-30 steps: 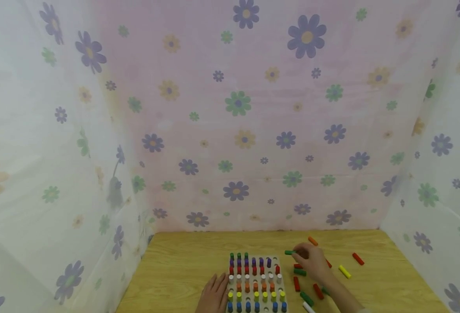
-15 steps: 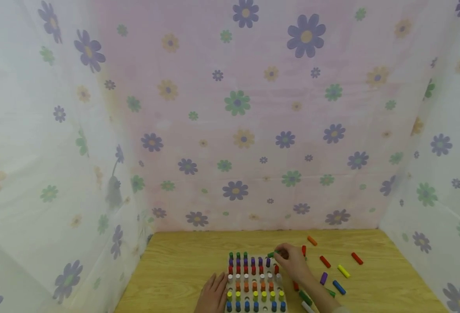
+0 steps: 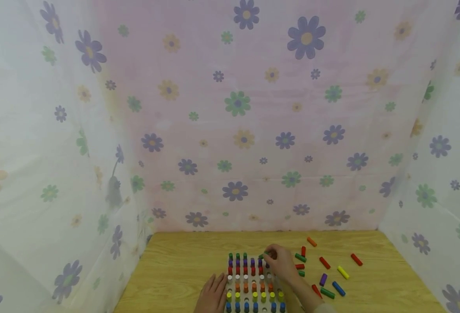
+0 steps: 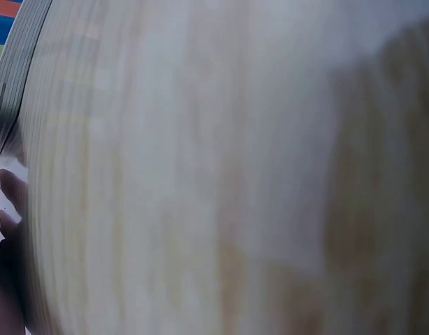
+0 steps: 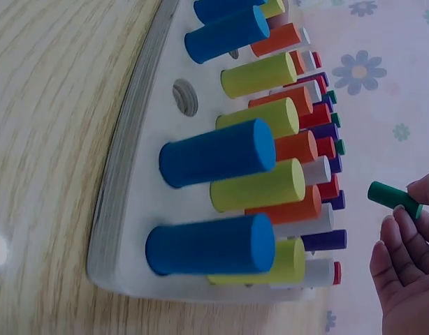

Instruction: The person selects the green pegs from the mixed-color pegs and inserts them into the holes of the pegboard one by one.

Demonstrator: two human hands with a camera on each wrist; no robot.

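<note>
A wooden pegboard (image 5: 148, 125) on the table holds coloured pegs in rows: blue in front, then yellow, orange, white, red, purple and green. My left hand (image 3: 211, 295) lies with its fingers straight along the board's left edge; only fingertips (image 4: 13, 190) show in the left wrist view. Over the back row, my right hand (image 3: 283, 265) pinches a green peg (image 5: 389, 197) between thumb and fingers. This peg is tilted, nearly lying flat, and appears above the board. Three green pegs (image 3: 237, 256) stand at the back left. My right hand and forearm hide the board's right side.
Loose pegs lie right of the board, among them a yellow peg (image 3: 343, 272), a blue peg (image 3: 338, 288), a purple peg (image 3: 323, 279), an orange peg (image 3: 311, 241), and several red and green ones. Flowered cloth (image 3: 237, 130) closes off the table's back and sides.
My right hand has moved left with the green peg, from beside the loose pegs to over the board's back row. My left hand has stayed at the board's edge.
</note>
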